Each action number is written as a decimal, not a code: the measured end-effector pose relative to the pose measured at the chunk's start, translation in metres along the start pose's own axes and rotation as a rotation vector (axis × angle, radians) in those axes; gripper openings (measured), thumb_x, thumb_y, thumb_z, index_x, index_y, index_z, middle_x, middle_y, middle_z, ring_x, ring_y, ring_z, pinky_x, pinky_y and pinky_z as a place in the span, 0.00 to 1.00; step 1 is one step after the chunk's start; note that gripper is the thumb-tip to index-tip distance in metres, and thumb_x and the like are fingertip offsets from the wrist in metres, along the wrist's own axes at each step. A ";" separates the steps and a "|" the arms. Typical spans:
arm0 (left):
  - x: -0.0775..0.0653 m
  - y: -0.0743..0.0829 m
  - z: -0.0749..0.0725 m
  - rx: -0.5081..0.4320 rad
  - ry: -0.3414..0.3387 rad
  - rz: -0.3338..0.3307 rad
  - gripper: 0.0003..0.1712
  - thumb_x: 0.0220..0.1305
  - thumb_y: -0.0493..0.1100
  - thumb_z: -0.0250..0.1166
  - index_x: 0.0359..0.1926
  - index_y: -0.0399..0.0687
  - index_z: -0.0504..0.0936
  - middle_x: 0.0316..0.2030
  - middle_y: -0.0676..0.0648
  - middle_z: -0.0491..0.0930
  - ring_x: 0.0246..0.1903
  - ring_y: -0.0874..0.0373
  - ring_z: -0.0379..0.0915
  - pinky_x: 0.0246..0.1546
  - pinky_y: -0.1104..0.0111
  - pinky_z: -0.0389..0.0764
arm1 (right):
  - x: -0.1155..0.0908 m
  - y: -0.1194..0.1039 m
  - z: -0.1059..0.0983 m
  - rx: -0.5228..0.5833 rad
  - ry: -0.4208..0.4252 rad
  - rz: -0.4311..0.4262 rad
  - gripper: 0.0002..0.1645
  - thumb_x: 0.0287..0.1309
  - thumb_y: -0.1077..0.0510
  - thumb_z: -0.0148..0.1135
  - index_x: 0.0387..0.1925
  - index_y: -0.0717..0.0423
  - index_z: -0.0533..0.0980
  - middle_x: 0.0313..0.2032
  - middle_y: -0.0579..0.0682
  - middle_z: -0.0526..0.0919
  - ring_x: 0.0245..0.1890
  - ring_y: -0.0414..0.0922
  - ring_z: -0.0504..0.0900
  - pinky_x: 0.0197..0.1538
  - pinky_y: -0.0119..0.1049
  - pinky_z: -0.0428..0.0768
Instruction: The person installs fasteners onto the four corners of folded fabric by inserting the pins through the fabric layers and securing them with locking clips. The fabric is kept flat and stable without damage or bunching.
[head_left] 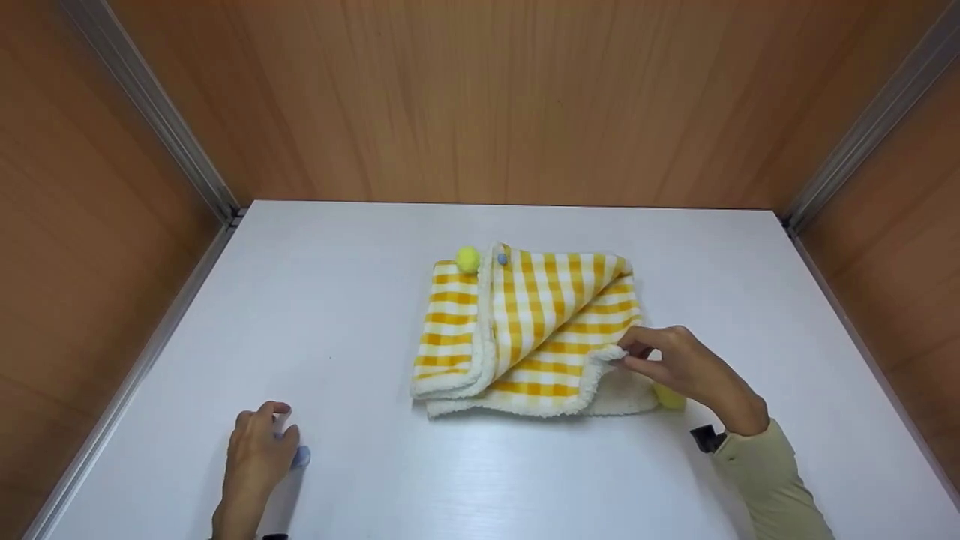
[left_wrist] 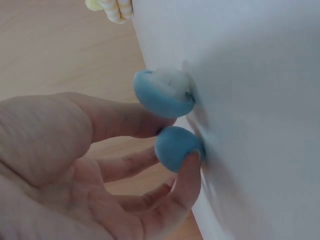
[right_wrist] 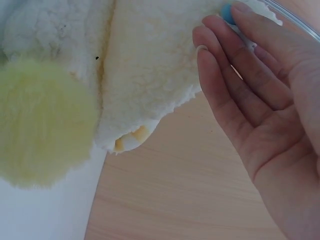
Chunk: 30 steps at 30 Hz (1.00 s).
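Note:
A yellow-and-white checked blanket [head_left: 555, 367] with a fleecy white underside lies folded on the table. My right hand [head_left: 679, 364] pinches its near right edge, lifting it slightly. In the right wrist view, a small blue round piece [right_wrist: 228, 14] shows between the right thumb and fingers, against the fleece. At the near left, my left hand [head_left: 255, 450] is low over the table. Its thumb and a fingertip pinch a blue rounded piece [left_wrist: 175, 147] in the left wrist view. Beside that stands a second blue piece [left_wrist: 160, 97] with a whitish inner side.
A yellow pompom [head_left: 467, 259] sits at the blanket's far left corner, near a blue knob [head_left: 502, 259] on the cloth. Another yellow pompom [head_left: 670, 397] shows under the right hand. Wood-patterned panels [head_left: 480, 105] enclose the white table [head_left: 337, 300] at the back and sides.

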<state>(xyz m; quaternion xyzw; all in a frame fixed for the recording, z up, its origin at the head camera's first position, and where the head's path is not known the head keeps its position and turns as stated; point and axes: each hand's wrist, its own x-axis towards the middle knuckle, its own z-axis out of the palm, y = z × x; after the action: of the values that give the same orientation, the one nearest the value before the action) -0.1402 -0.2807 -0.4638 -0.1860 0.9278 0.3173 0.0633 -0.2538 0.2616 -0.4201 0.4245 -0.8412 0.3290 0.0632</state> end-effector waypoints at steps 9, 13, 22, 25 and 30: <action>0.000 0.006 0.003 -0.055 0.094 0.040 0.17 0.68 0.31 0.57 0.54 0.23 0.76 0.43 0.27 0.76 0.45 0.33 0.77 0.42 0.49 0.82 | 0.000 0.001 0.000 -0.001 0.005 -0.014 0.14 0.55 0.73 0.72 0.37 0.55 0.80 0.30 0.46 0.88 0.29 0.39 0.85 0.32 0.30 0.81; 0.001 0.008 0.003 -0.066 0.121 0.048 0.16 0.68 0.32 0.57 0.53 0.24 0.78 0.42 0.29 0.77 0.42 0.38 0.77 0.38 0.53 0.82 | 0.000 0.002 0.000 0.005 0.004 -0.013 0.14 0.55 0.73 0.72 0.37 0.54 0.80 0.30 0.46 0.88 0.29 0.38 0.85 0.33 0.27 0.80; 0.000 0.019 0.002 -0.100 0.220 0.131 0.14 0.68 0.31 0.58 0.49 0.23 0.80 0.43 0.27 0.76 0.42 0.37 0.77 0.38 0.54 0.82 | 0.000 0.001 -0.001 -0.008 0.011 -0.008 0.13 0.54 0.73 0.74 0.37 0.56 0.81 0.30 0.45 0.88 0.29 0.39 0.86 0.33 0.26 0.80; -0.001 0.027 0.002 -0.119 0.236 0.155 0.14 0.69 0.33 0.60 0.49 0.25 0.80 0.42 0.29 0.76 0.42 0.39 0.76 0.38 0.55 0.80 | 0.000 0.000 -0.001 -0.009 0.011 -0.004 0.14 0.54 0.73 0.74 0.37 0.56 0.81 0.30 0.45 0.88 0.29 0.39 0.86 0.33 0.25 0.79; -0.001 0.045 0.002 -0.162 0.259 0.220 0.14 0.69 0.35 0.64 0.50 0.26 0.81 0.41 0.32 0.77 0.41 0.40 0.78 0.36 0.67 0.78 | 0.001 -0.001 -0.001 -0.006 0.016 -0.007 0.14 0.53 0.74 0.74 0.37 0.56 0.80 0.30 0.45 0.88 0.29 0.39 0.85 0.34 0.25 0.79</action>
<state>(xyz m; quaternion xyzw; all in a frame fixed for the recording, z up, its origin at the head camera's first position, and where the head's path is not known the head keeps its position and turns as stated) -0.1562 -0.2469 -0.4396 -0.1273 0.9142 0.3694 -0.1071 -0.2536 0.2616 -0.4182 0.4245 -0.8401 0.3298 0.0724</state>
